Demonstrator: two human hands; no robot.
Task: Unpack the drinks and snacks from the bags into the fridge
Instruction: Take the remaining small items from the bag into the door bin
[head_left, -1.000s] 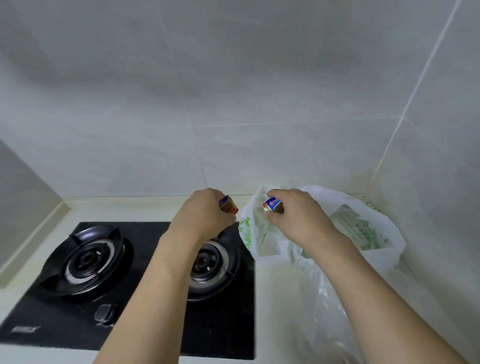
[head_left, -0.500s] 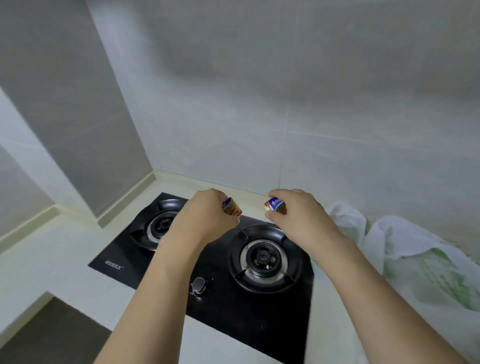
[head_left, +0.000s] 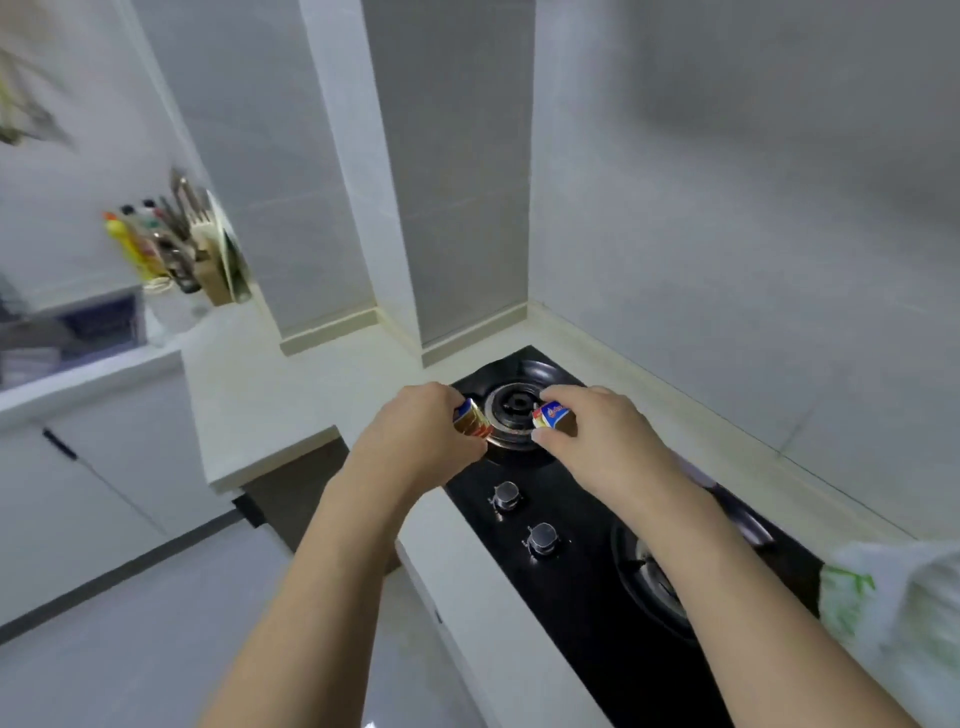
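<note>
Both hands up over the stove, one small snack pack in each

The black hob runs along the right side of the pale counter, its near edge close to the counter lip, and the counter turns a corner at far left with open floor below on the near left. The left hand is curled round a gold-and-red pack; the right hand pinches a blue-and-white pack. Both packs sit just apart from each other above the far burner. The white plastic bag is off at near right on the counter, well apart from the hands. Bottles and a knife block stand blurred at far left.
</note>
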